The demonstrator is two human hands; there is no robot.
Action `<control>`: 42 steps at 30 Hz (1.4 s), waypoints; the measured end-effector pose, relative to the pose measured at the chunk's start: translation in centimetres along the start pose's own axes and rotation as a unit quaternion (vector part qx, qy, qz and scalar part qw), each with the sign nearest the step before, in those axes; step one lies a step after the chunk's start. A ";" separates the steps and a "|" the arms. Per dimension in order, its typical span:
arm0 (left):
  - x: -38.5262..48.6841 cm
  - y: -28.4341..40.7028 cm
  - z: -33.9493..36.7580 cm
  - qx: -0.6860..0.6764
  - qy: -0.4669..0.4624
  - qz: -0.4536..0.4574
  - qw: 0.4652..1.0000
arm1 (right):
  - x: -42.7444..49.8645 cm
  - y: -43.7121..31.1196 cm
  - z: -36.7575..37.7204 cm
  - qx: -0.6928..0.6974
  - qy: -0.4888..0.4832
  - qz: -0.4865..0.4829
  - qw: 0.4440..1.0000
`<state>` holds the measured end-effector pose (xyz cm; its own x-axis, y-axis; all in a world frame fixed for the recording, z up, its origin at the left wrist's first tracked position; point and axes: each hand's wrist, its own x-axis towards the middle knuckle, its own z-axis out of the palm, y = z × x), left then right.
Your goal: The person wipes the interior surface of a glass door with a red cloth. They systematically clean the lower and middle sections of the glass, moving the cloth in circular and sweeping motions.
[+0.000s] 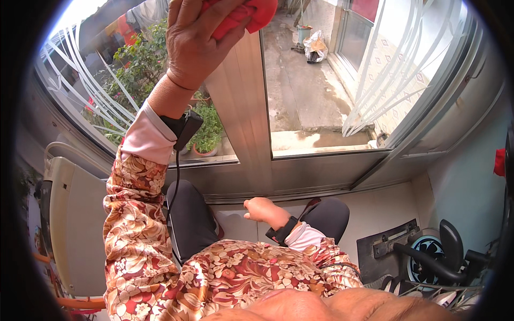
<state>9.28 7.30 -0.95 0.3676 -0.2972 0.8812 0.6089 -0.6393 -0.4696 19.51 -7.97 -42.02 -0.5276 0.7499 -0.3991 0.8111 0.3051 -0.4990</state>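
My left hand (196, 48) is raised at the top of the view, its fingers spread over a bunched red cloth (245, 18). The cloth is in front of the upper part of a glazed metal door; whether it touches the surface I cannot tell. Below it runs the door's wide middle upright (245, 116), between two glass panes. My right hand (265, 210) hangs low between my knees, close to the door's bottom rail (321, 170). Its fingers are bent and partly hidden, and nothing shows in them. Both wrists wear black straps; a box with a cable sits on the left one.
A pale, flat-sided appliance or case (80, 224) stands at my left. To my right are a wheeled item with a blue-rimmed wheel (425, 257) and a dark plate (371, 248). Through the glass appear potted plants (204, 128), a concrete yard (289, 88) and a white bag (315, 46).
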 end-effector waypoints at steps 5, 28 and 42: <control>-3.7 3.6 1.7 0.012 0.009 -0.038 0.999 | -0.4 -0.3 -0.3 0.013 0.008 -0.009 1.000; -30.6 20.3 -11.1 -0.394 -0.486 -0.529 0.573 | -5.4 0.7 -7.1 0.278 0.305 -0.136 0.900; -25.5 16.3 -13.6 -0.422 -0.194 -0.640 0.612 | -8.6 -4.7 -4.3 0.447 0.086 -0.125 0.881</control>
<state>0.28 -5.15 -30.34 0.2087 0.9164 0.3417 0.0536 -0.3596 0.9316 21.35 -13.32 -32.91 -0.5528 0.8266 -0.1055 0.1102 -0.0530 -0.9925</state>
